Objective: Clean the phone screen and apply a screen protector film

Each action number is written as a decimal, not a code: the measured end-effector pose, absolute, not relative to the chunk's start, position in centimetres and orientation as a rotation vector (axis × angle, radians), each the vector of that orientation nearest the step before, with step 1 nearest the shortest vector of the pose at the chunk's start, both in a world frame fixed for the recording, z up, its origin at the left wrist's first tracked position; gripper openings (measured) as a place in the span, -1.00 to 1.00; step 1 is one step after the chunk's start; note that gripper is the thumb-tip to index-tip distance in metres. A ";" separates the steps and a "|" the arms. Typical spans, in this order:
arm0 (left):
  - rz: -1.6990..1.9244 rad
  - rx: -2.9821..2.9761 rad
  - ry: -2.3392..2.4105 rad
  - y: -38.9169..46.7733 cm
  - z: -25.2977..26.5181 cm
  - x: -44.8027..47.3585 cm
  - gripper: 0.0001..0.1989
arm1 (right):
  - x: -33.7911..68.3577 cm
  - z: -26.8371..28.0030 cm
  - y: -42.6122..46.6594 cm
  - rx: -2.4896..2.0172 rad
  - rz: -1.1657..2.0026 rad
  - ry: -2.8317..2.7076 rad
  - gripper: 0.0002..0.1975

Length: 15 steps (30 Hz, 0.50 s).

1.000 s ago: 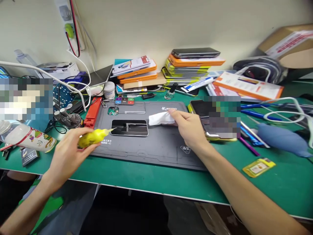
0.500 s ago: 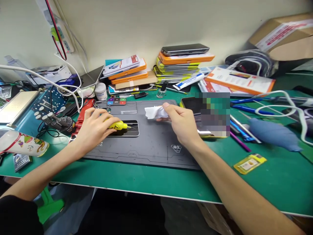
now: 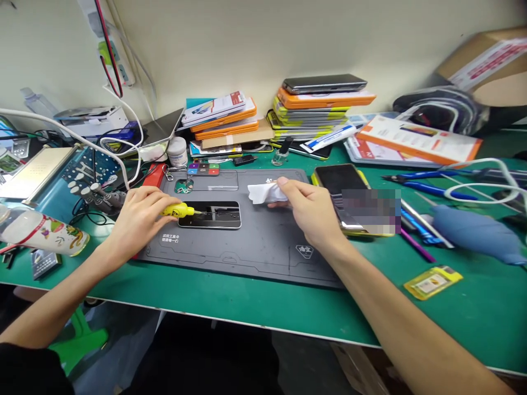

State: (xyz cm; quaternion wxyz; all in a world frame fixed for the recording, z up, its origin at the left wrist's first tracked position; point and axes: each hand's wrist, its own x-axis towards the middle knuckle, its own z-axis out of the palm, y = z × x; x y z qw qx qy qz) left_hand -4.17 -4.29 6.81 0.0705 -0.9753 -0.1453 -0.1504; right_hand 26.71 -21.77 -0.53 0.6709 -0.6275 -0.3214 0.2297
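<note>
My left hand (image 3: 140, 222) is closed around a small yellow dropper bottle (image 3: 179, 210), tipped on its side with a thin needle tip pointing right. That tip is over the glossy black face of a phone (image 3: 228, 219) with a light rim; I cannot tell whether it touches. Small marks show on the glass to the right of the tip. Beneath the phone is a grey work mat (image 3: 242, 249). In my right hand (image 3: 310, 211) a crumpled white wipe (image 3: 263, 193) is pinched between thumb and fingers, held above the mat to the right of the phone.
Right of the mat are a stack of phones (image 3: 337, 181), blue-handled pliers (image 3: 428, 171), a blue air blower (image 3: 477, 230) and a yellow flat packet (image 3: 433, 282). On the left are a drink bottle (image 3: 53, 233) and screwdrivers (image 3: 96, 197). Stacked boxes (image 3: 226, 118) line the wall.
My left hand has drawn the yellow bottle leftward along the phone, uncovering more of its glass. My right hand keeps the wipe in nearly the same place. The view has shifted slightly.
</note>
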 end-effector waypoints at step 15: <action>-0.704 -2.997 -1.108 -5.4 5.2 -9.4 -0.60 | 26.5 -1.1 -22.3 -1.589 0.441 -0.831 -0.56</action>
